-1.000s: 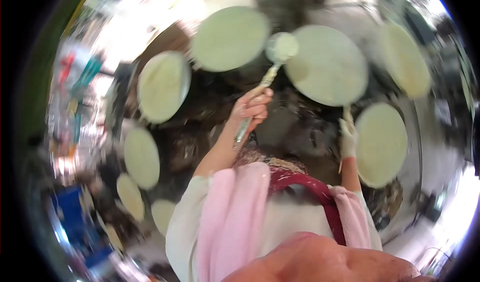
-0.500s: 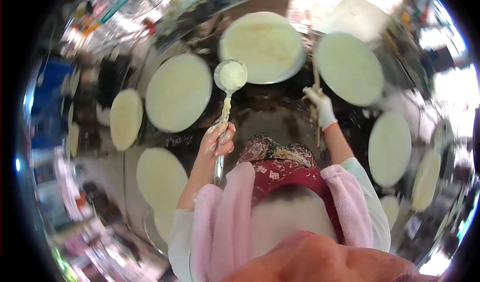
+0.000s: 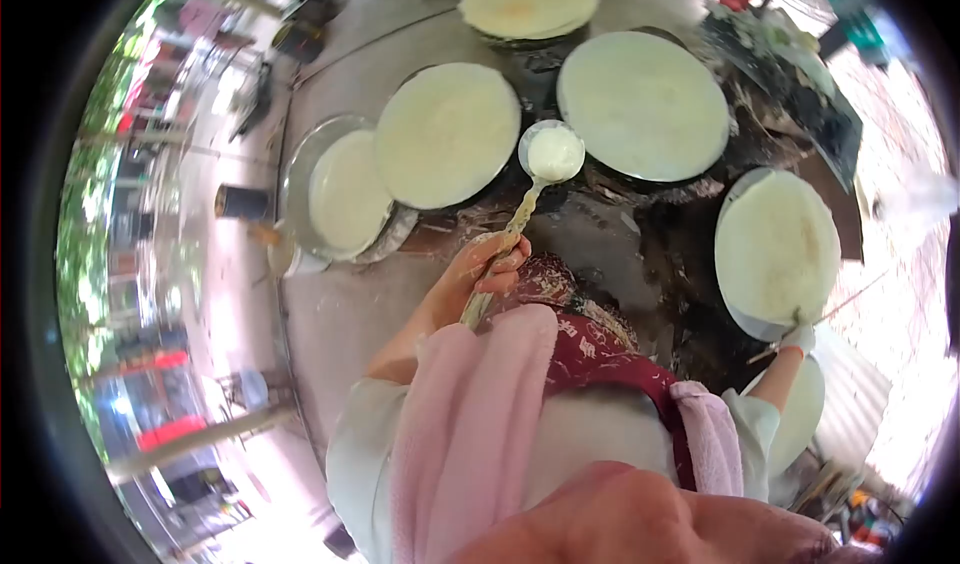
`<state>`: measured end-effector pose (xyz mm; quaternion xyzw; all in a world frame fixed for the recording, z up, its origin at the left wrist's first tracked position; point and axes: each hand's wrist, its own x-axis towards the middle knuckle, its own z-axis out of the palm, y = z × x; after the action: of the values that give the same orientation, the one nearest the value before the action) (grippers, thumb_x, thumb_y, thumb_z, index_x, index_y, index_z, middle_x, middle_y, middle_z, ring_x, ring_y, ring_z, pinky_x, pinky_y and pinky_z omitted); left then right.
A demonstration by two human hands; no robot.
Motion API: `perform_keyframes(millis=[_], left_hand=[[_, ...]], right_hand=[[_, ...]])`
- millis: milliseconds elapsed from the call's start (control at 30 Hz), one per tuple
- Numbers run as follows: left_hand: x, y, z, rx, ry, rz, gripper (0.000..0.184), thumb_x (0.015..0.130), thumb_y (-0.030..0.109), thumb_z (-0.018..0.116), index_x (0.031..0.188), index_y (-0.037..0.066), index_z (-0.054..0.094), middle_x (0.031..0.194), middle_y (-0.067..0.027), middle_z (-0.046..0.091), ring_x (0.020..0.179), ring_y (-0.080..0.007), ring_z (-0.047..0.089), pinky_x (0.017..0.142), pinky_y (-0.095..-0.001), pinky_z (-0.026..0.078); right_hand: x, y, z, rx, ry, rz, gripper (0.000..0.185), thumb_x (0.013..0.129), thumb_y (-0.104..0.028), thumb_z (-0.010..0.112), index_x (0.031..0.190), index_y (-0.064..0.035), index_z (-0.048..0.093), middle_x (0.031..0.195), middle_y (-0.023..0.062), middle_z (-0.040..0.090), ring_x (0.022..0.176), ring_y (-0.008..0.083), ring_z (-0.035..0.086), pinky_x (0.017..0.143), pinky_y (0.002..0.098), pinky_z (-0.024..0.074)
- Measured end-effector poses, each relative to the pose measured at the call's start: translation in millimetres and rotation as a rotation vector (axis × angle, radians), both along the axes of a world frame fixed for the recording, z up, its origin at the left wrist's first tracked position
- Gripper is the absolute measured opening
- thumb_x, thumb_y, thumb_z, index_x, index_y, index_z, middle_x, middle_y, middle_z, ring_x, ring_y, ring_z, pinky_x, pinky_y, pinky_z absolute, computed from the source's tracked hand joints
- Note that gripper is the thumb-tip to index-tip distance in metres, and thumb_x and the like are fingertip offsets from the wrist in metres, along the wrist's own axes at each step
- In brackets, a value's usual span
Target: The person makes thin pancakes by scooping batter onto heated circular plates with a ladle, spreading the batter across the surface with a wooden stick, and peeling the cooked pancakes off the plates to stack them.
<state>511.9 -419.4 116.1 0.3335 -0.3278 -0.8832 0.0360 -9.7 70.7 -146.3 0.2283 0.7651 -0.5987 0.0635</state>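
Observation:
My left hand [image 3: 492,264] is wrapped round the batter-crusted handle of a metal ladle [image 3: 552,154]. Pale batter fills the ladle's bowl, which is between two round griddles coated with thin pale sheets, the left griddle sheet [image 3: 447,136] and the upper griddle sheet [image 3: 645,107]. Far to the right, my right hand [image 3: 799,339], in a white glove, is closed on a thin stick [image 3: 848,297]. It is at the lower edge of another pale round sheet [image 3: 777,244]; its fingers are small and partly hidden.
A metal basin [image 3: 300,179] of white batter stands at the left beside a griddle. Another coated griddle [image 3: 530,2] is at the top, and one more pale round [image 3: 800,414] lies below my right hand. Dark debris [image 3: 790,94] is heaped at the upper right.
My view has swung left, bringing the batter basin into sight. The filled ladle stays in my left hand. My right hand has moved outward to a griddle's edge, still with the stick.

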Motion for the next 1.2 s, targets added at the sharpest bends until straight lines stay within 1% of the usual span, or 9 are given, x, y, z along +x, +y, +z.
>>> perform_keyframes(millis=[267,433,600,733,900,967,1067,1100,1200], left_hand=[[34.7,2.8,2.0,0.043,0.052,0.111,0.032,0.104,0.035,0.046,0.105,0.005,0.057,0.06,0.0093,0.033,0.034,0.0003,0.026,0.041,-0.0202,0.023],[36.5,-19.1,22.6,-0.076,0.001,0.081,0.032,0.105,0.033,0.045,0.1,0.004,0.056,0.06,0.0088,0.033,0.038,-0.0002,0.028,0.038,-0.0204,0.021],[33.7,-114.7,-51.5,-0.018,-0.006,-0.212,0.031,0.103,0.027,0.046,0.116,0.001,0.056,0.067,0.0052,0.046,0.044,-0.0049,0.036,0.042,-0.0219,0.029],[-23.5,-118.3,-45.8,-0.358,-0.267,-0.355,0.03,0.105,0.027,0.043,0.119,0.003,0.055,0.069,0.0055,0.049,0.042,-0.0049,0.035,0.041,-0.0228,0.033],[-62.8,-107.7,-80.4,-0.14,0.008,-0.919,0.032,0.107,0.034,0.038,0.118,0.008,0.054,0.071,0.0102,0.049,0.043,-0.0022,0.032,0.044,-0.0196,0.033],[-62.6,-67.6,-62.8,-0.136,-0.063,-0.959,0.034,0.108,0.035,0.037,0.118,0.008,0.053,0.067,0.0114,0.044,0.042,-0.001,0.031,0.043,-0.0185,0.031],[-50.3,-10.3,-37.2,-0.127,-0.018,-0.815,0.025,0.105,0.023,0.046,0.109,-0.001,0.049,0.066,0.0059,0.038,0.039,0.0004,0.029,0.039,-0.0165,0.025],[-43.9,2.2,-38.8,0.008,0.042,-0.854,0.024,0.105,0.022,0.045,0.11,-0.002,0.049,0.068,0.0057,0.038,0.04,0.0007,0.029,0.04,-0.016,0.025],[-15.8,40.8,-57.2,0.273,0.179,-0.891,0.022,0.106,0.017,0.042,0.112,-0.003,0.047,0.07,0.0052,0.037,0.043,0.0013,0.03,0.042,-0.0152,0.025]], right_hand=[[82.0,-123.1,198.1,0.187,0.372,0.084,0.041,0.08,-0.012,0.073,0.118,0.0007,0.066,0.075,0.0039,0.064,0.045,0.0102,0.045,0.04,0.0264,0.0318],[103.0,-130.4,231.6,0.066,0.692,0.181,0.042,0.082,-0.012,0.07,0.122,0.0003,0.065,0.094,0.0047,0.07,0.055,0.0071,0.052,0.043,0.0251,0.0366],[230.2,-129.1,324.5,0.238,0.282,-0.082,0.049,0.084,-0.025,0.071,0.129,-0.01,0.063,0.071,-0.0022,0.061,0.05,0.0048,0.039,0.043,0.0222,0.0316],[339.0,-46.8,323.6,0.279,0.283,-0.331,0.056,0.078,-0.023,0.077,0.127,-0.0016,0.062,0.092,0.0024,0.069,0.059,0.0057,0.05,0.049,0.0233,0.0387],[520.9,97.1,327.8,0.28,0.028,-0.549,0.055,0.072,-0.006,0.078,0.123,0.0057,0.062,0.094,0.0053,0.068,0.082,0.0143,0.063,0.07,0.0283,0.0503],[590.6,180.6,311.2,0.197,0.351,-0.612,0.05,0.074,-0.013,0.076,0.119,0.0045,0.064,0.092,0.0048,0.069,0.08,0.0147,0.063,0.065,0.0286,0.0492],[664.9,236.2,389.9,0.861,-0.01,-0.631,0.041,0.073,-0.018,0.073,0.113,-0.012,0.072,0.089,0.0008,0.072,0.066,0.0094,0.061,0.047,0.0264,0.045],[685.1,268.3,412.1,0.878,-0.043,-0.654,0.043,0.076,-0.014,0.071,0.118,-0.0065,0.071,0.094,0.003,0.072,0.077,0.0106,0.064,0.069,0.0251,0.0499],[713.3,327.7,452.7,1.39,-0.121,-0.548,0.042,0.08,-0.025,0.067,0.12,-0.009,0.067,0.099,0.0131,0.073,0.086,0.0246,0.069,0.079,0.036,0.0532]])
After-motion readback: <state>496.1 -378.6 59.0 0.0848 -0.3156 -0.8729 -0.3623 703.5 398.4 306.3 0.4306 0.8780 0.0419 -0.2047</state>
